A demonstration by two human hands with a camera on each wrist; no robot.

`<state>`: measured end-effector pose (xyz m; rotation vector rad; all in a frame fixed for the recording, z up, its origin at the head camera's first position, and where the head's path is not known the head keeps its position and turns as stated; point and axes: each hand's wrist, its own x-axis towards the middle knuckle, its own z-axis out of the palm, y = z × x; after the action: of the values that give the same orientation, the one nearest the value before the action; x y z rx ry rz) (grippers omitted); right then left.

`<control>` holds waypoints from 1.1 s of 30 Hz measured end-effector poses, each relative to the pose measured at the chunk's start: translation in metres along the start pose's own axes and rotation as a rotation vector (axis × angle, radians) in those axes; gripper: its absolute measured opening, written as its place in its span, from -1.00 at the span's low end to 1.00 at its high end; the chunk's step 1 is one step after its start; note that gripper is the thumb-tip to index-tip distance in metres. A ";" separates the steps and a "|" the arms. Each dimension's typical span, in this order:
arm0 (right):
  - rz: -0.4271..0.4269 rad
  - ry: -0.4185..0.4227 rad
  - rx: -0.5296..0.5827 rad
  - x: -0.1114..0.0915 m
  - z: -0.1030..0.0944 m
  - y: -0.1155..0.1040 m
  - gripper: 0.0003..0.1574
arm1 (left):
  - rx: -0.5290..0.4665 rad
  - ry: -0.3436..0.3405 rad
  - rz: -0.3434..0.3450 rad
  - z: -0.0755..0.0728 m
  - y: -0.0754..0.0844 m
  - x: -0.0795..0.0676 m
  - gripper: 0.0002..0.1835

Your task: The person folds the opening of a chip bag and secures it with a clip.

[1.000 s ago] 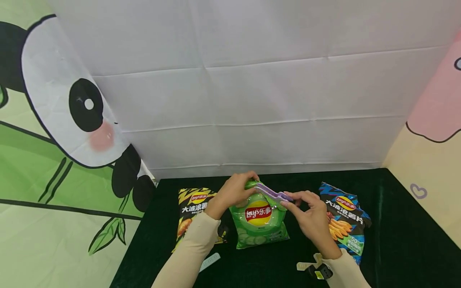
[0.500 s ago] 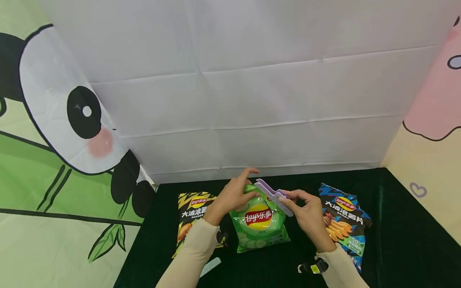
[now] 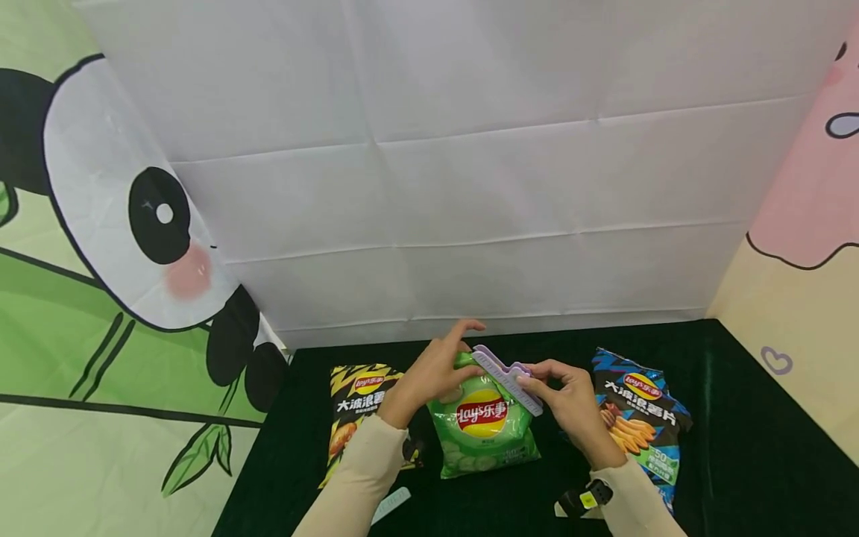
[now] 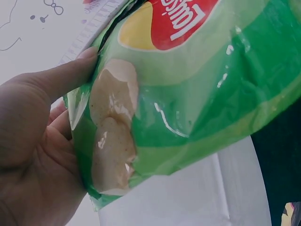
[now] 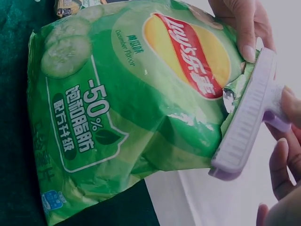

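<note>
A green bag of cucumber-flavour potato chips (image 3: 486,444) stands tilted on the dark green tabletop. My left hand (image 3: 429,373) holds it at the upper left edge, the thumb (image 4: 70,75) on the front and other fingers behind; the index finger is raised off it. With thumb and fingertips, my right hand (image 3: 570,399) pinches the handle of a purple bag clip (image 3: 506,379). The clip's long ribbed bar (image 5: 249,113) lies slantwise along the folded top edge of the bag. Whether its jaws are clamped there cannot be made out.
A yellow-and-black chip bag (image 3: 362,399) lies at the left, partly behind my left arm. On the right is a blue-and-black chip bag (image 3: 637,418), near my right forearm. A pale strip (image 3: 391,505) lies by my left sleeve. A white sheet (image 3: 470,224) hangs behind the table.
The purple clip has turned so its flat ribbed side faces up, and its bar now slants down to the right along the bag top. My left index finger has lifted away.
</note>
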<state>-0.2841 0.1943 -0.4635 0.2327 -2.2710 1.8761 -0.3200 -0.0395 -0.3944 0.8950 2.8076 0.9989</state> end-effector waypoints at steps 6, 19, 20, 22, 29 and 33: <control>-0.030 -0.033 0.015 0.000 0.002 0.004 -0.68 | 0.002 -0.014 0.017 0.000 0.000 0.000 -0.33; 0.021 -0.071 0.046 -0.002 0.005 0.004 -0.61 | 0.029 -0.006 0.024 -0.001 0.002 -0.003 -0.38; 0.028 -0.078 0.055 -0.002 0.006 0.004 -0.59 | 0.028 0.002 0.019 -0.003 0.003 -0.004 -0.40; 0.039 -0.088 0.072 -0.001 0.008 0.003 -0.57 | 0.019 0.032 0.003 -0.006 0.002 -0.009 -0.43; 0.061 -0.108 0.133 -0.003 0.009 0.005 -0.55 | -0.088 0.229 -0.078 -0.007 -0.015 -0.035 -0.35; 0.081 -0.121 0.148 -0.008 0.008 0.009 -0.57 | -0.198 0.266 -0.166 0.012 -0.030 -0.055 -0.19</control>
<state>-0.2788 0.1879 -0.4754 0.2863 -2.2503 2.1298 -0.2871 -0.0802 -0.4297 0.5337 2.8592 1.4311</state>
